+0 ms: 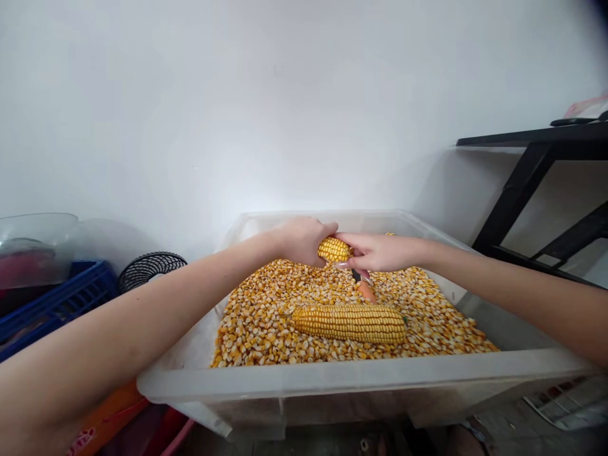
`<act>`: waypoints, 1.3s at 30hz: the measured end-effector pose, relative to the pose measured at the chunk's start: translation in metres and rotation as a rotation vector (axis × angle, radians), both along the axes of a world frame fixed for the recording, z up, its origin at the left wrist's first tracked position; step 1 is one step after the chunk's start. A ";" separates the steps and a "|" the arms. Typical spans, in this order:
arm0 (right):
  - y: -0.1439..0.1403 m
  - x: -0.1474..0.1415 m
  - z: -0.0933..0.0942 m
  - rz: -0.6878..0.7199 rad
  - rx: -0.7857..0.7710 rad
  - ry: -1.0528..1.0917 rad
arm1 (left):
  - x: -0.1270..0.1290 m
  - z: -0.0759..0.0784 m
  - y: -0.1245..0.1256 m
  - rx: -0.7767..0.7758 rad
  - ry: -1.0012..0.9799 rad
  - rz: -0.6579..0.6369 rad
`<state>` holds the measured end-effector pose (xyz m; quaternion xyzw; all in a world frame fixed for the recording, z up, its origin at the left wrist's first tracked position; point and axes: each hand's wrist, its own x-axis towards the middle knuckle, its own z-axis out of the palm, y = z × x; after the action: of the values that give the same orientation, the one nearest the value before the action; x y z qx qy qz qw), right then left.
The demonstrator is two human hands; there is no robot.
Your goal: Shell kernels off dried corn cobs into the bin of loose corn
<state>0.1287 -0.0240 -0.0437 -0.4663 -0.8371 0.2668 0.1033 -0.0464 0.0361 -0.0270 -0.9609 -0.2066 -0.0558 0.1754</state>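
My left hand [299, 239] and my right hand [377, 252] both grip one yellow corn cob [334, 249], held level over a clear plastic bin [332, 380]. Only the cob's middle shows between the hands. Loose corn kernels [256, 323] cover the bin's floor. A second whole corn cob [350, 322] lies on the kernels nearer to me. Just below my right hand, an orange-handled tool [365, 290] with a dark tip rests on the kernels.
A blue crate [61, 297] and a clear container [35, 244] stand at the left, with a black wire fan guard [149, 268] beside them. A black table frame [536, 183] stands at the right against the white wall.
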 end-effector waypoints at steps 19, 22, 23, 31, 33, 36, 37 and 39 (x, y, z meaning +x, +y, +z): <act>0.013 -0.005 -0.029 -0.245 0.219 0.021 | -0.002 -0.006 0.016 -0.251 0.120 0.230; 0.011 -0.003 -0.027 -0.205 0.201 0.036 | -0.006 -0.004 0.018 -0.330 0.112 0.154; 0.010 -0.003 -0.026 -0.180 0.206 0.038 | -0.007 -0.004 0.019 -0.358 0.109 0.130; 0.009 -0.003 -0.025 -0.077 0.048 0.138 | -0.012 -0.007 0.027 -0.354 0.112 0.051; 0.010 -0.003 -0.024 -0.088 -0.052 0.191 | -0.011 -0.008 0.027 -0.313 0.117 0.031; 0.009 -0.004 -0.025 -0.059 -0.100 0.217 | -0.009 -0.011 0.026 -0.202 0.127 -0.009; 0.008 -0.005 -0.025 -0.050 -0.086 0.203 | -0.008 -0.012 0.025 -0.151 0.137 -0.012; 0.007 -0.006 -0.028 -0.062 -0.015 0.151 | -0.006 -0.014 0.023 -0.066 0.163 0.002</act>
<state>0.1225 -0.0169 -0.0712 -0.4711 -0.8101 0.3043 0.1710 -0.0520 0.0589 -0.0407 -0.9673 -0.1945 0.0297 0.1600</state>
